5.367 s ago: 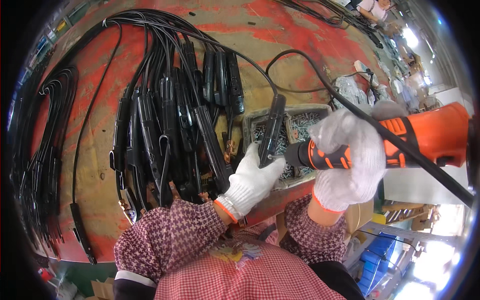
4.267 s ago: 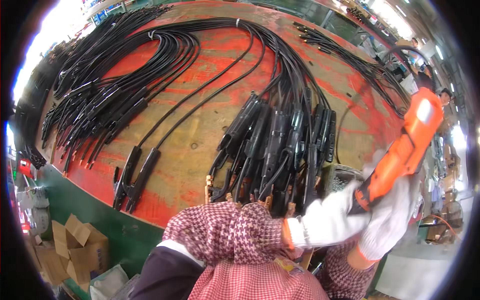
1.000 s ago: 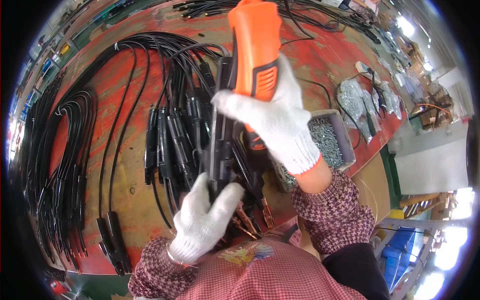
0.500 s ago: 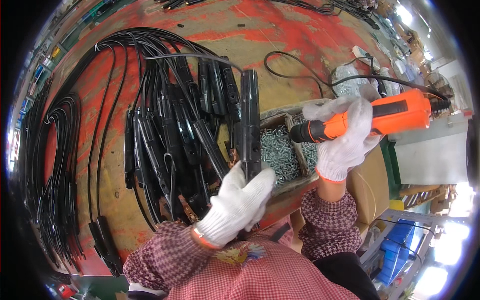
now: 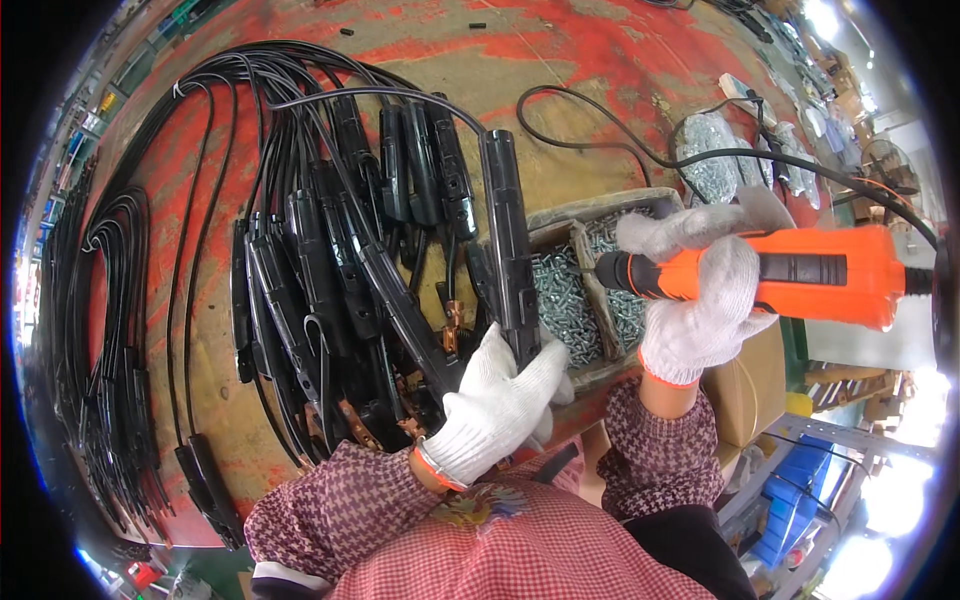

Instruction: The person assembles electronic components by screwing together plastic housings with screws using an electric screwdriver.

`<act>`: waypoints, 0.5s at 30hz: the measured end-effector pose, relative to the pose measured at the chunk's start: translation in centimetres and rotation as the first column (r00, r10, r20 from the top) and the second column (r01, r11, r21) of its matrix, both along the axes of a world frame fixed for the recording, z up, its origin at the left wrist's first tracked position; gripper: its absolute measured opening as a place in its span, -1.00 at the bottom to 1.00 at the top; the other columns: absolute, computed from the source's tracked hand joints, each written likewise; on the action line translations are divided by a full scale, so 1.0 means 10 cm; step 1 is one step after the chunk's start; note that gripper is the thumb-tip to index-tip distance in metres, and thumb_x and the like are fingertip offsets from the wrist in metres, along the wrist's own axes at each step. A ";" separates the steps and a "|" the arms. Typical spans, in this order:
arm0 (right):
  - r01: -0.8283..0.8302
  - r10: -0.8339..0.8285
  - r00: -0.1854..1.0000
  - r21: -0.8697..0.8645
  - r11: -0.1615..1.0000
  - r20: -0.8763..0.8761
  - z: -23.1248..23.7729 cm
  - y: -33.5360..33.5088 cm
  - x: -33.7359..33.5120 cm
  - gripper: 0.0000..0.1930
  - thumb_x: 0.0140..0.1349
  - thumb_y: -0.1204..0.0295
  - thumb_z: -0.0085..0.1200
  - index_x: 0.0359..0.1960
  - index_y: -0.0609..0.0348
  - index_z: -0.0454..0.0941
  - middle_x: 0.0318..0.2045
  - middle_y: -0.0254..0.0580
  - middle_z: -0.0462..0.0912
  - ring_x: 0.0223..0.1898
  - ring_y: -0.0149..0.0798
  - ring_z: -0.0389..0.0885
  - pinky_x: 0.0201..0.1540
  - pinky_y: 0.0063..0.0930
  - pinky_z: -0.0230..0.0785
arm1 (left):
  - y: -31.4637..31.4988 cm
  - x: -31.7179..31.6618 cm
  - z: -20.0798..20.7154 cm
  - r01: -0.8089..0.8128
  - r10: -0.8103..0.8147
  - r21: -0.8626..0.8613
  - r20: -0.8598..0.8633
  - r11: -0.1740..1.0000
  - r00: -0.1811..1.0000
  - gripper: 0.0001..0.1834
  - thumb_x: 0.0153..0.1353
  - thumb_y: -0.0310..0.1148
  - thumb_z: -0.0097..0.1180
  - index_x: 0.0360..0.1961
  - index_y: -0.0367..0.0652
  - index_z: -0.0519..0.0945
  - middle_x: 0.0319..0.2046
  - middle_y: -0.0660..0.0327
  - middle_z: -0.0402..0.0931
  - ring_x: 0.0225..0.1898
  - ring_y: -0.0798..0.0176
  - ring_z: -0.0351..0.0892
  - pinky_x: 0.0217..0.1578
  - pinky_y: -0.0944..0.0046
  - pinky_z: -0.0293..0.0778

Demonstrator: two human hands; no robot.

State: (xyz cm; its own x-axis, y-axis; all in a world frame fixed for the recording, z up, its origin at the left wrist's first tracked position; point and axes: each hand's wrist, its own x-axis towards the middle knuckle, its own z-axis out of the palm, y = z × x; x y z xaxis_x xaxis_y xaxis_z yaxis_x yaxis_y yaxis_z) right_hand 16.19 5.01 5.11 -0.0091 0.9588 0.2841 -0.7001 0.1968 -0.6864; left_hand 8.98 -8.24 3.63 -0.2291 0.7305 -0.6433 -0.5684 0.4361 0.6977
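My left hand [image 5: 500, 400], in a white knit glove, is closed around the lower end of a black welding electrode holder [image 5: 510, 235]. The holder stands nearly upright, its top leaning slightly left, with a black cable running from its top end. In my gloved right hand [image 5: 705, 295] is an orange electric screwdriver [image 5: 835, 272], held level with its black nose pointing left toward the holder but apart from it. Beneath the tool's nose sits a divided box [image 5: 625, 360] of small silvery screws [image 5: 565, 300]. To the left lies a pile of similar holders [image 5: 320, 270], some showing copper parts.
Bundled black cables [image 5: 120, 230] hang in loops across the worn red table [image 5: 560, 50]. The screwdriver's cord [image 5: 800, 160] trails off right. Clear plastic bags [image 5: 710, 150] lie at the back right, near a power strip [image 5: 738, 88]. A cardboard box [image 5: 745, 400] stands beside my right forearm.
The electrode holder has tilted, its lower end moving right with my left hand. My right hand and the screwdriver have shifted slightly right. The view has also shifted a little.
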 end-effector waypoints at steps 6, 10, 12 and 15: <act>-0.290 0.261 0.956 0.271 0.918 0.137 -0.15 0.12 0.33 -0.45 0.37 0.25 0.04 0.25 0.36 0.22 -0.22 0.30 0.58 -0.33 -0.04 0.64 -0.28 -0.21 0.59 | -0.14 -0.06 0.10 0.070 -0.072 -0.070 -0.015 0.995 0.997 -0.76 0.25 -0.33 0.06 -0.22 -0.30 0.40 -0.58 0.19 0.54 -0.78 0.41 0.41 -0.76 0.39 0.40; -0.282 0.148 0.919 0.347 0.894 0.366 -0.15 0.09 0.47 -0.39 0.33 0.29 0.13 0.27 0.39 0.19 -0.25 0.35 0.59 -0.36 0.00 0.65 -0.32 -0.19 0.61 | -0.33 -0.08 0.21 0.073 -0.074 -0.164 0.000 0.984 0.997 -0.78 0.25 -0.33 0.09 -0.28 -0.31 0.45 -0.54 0.18 0.56 -0.70 0.39 0.50 -0.68 0.39 0.50; -0.225 0.097 0.938 0.372 0.901 0.333 -0.06 -0.03 0.41 -0.45 0.32 0.31 0.14 0.19 0.41 0.23 -0.27 0.33 0.60 -0.36 0.01 0.65 -0.33 -0.19 0.60 | -0.39 -0.05 0.21 -0.023 0.019 -0.121 -0.029 0.992 0.999 -0.79 0.26 -0.33 0.09 -0.34 -0.29 0.47 -0.52 0.19 0.56 -0.66 0.39 0.53 -0.63 0.38 0.53; -0.267 0.195 0.925 0.194 0.944 0.328 0.00 -0.05 0.44 -0.55 0.18 0.17 0.21 -0.15 0.25 0.33 -0.48 -0.21 0.51 -0.56 -0.29 0.48 -0.52 -0.20 0.43 | -0.36 0.02 0.08 -0.011 0.011 -0.062 0.002 0.998 1.000 -0.77 0.30 -0.29 0.07 -0.35 -0.27 0.48 -0.51 0.22 0.56 -0.57 0.39 0.57 -0.52 0.37 0.54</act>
